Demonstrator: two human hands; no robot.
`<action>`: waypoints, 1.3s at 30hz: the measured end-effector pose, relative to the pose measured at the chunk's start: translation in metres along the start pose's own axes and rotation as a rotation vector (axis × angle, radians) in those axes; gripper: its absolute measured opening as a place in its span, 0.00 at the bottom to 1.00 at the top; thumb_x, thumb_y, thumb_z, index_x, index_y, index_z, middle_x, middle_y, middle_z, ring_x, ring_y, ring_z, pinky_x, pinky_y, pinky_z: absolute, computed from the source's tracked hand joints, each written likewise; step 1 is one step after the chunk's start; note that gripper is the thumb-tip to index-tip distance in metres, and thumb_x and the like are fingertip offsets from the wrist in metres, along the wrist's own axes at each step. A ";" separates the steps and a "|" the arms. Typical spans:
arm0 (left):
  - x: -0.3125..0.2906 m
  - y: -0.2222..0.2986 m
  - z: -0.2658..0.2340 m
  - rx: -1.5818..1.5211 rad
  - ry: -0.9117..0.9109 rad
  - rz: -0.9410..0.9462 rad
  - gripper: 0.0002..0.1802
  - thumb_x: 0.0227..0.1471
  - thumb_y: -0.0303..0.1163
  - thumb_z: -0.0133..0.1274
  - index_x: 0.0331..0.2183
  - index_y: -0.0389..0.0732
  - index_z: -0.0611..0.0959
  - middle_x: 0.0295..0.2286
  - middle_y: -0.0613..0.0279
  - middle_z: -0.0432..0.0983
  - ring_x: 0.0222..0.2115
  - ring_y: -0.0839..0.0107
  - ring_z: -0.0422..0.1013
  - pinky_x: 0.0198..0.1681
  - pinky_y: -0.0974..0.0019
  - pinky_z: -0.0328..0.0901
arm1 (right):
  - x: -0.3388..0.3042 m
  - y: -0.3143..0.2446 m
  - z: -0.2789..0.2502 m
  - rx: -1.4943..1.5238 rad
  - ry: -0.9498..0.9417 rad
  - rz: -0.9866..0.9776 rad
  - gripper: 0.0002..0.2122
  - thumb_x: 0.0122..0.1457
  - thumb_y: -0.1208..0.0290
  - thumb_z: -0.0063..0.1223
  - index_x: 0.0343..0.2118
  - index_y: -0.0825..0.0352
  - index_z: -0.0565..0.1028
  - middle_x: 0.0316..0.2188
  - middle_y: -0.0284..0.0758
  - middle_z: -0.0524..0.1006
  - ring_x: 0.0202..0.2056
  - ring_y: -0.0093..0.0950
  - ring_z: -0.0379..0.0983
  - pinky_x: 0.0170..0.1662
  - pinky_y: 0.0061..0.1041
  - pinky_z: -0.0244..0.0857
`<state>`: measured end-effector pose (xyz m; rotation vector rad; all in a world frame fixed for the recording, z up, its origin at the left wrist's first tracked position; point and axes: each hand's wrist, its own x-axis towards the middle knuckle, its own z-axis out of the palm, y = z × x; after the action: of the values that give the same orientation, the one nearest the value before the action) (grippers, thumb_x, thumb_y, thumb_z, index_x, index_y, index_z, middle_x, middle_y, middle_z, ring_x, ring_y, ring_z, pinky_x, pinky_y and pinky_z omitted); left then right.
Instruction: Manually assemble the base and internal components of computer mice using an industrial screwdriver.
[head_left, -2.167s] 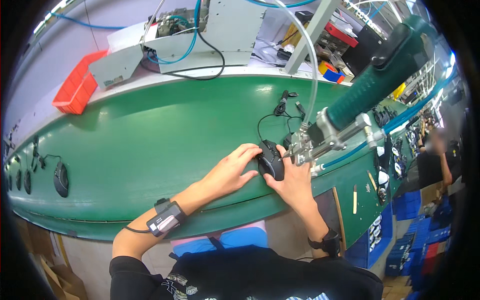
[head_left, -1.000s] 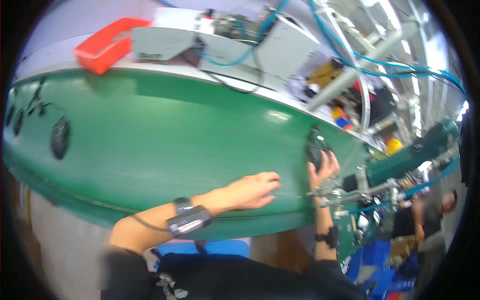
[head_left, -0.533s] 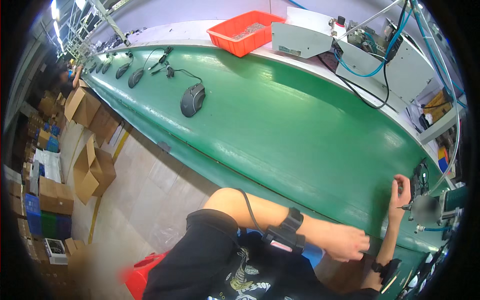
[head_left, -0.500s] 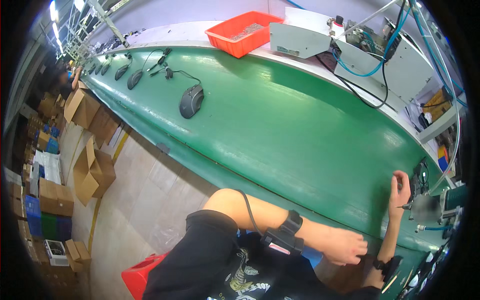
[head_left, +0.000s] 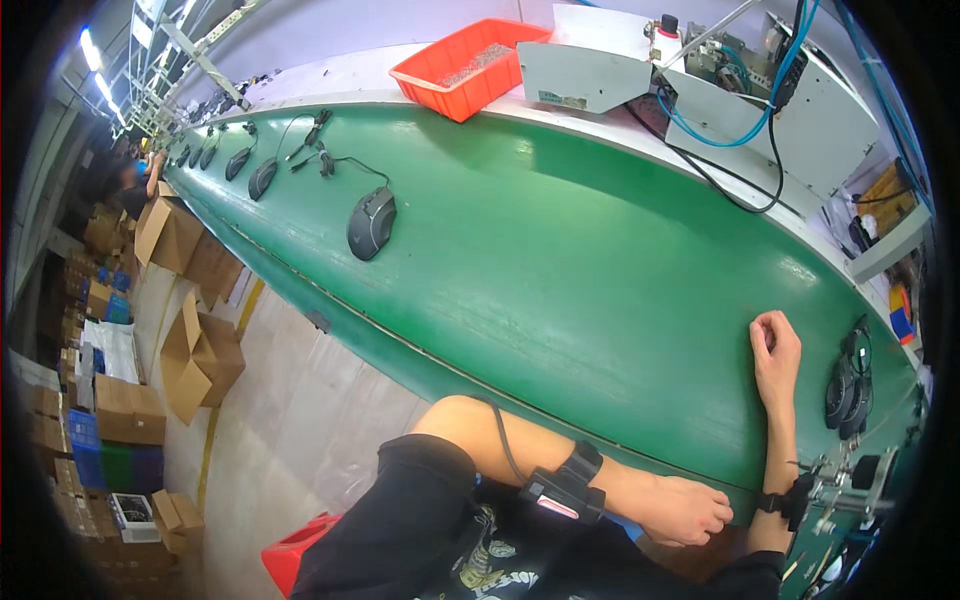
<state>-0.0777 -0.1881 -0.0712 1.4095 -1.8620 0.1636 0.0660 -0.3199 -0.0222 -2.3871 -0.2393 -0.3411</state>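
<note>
Through the head camera I see my right hand above the smooth, glossy green work surface, its fingers curled inward; I cannot tell whether they enclose anything. Just to its right, apart from it, lie two black, oval plastic computer mice side by side with dark, thin cables bundled beyond them. My left hand hangs near the front edge, fingers bent, undersides hidden. I judge each mouse light, stiff-shelled and slightly slippery; I'd take it across both flanks, thumb opposite fingers, sparing the buttons and keeping the flexible cable from snagging.
</note>
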 end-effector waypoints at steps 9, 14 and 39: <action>0.000 -0.001 0.010 0.187 -0.007 -0.014 0.12 0.45 0.39 0.51 0.31 0.42 0.82 0.42 0.57 0.74 0.52 0.56 0.65 0.62 0.49 0.54 | 0.002 0.003 -0.006 0.069 -0.030 0.028 0.04 0.55 0.78 0.54 0.27 0.71 0.72 0.22 0.33 0.66 0.24 0.24 0.62 0.29 0.23 0.58; 0.010 0.009 -0.027 0.122 -0.113 -0.039 0.20 0.54 0.40 0.50 0.47 0.43 0.75 0.56 0.51 0.67 0.59 0.52 0.61 0.62 0.44 0.53 | -0.002 0.002 -0.018 0.043 -0.013 0.048 0.03 0.53 0.79 0.55 0.27 0.71 0.73 0.22 0.34 0.68 0.24 0.25 0.63 0.29 0.24 0.59; 0.015 0.008 -0.040 0.057 0.025 -0.009 0.17 0.52 0.38 0.50 0.42 0.40 0.79 0.46 0.53 0.71 0.53 0.54 0.65 0.57 0.48 0.58 | 0.002 0.005 -0.026 0.083 0.025 0.129 0.06 0.52 0.79 0.57 0.33 0.71 0.77 0.20 0.32 0.69 0.19 0.21 0.62 0.25 0.22 0.58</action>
<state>-0.0658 -0.1754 -0.0321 1.4483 -1.8437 0.2304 0.0651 -0.3411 -0.0063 -2.3021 -0.0854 -0.2952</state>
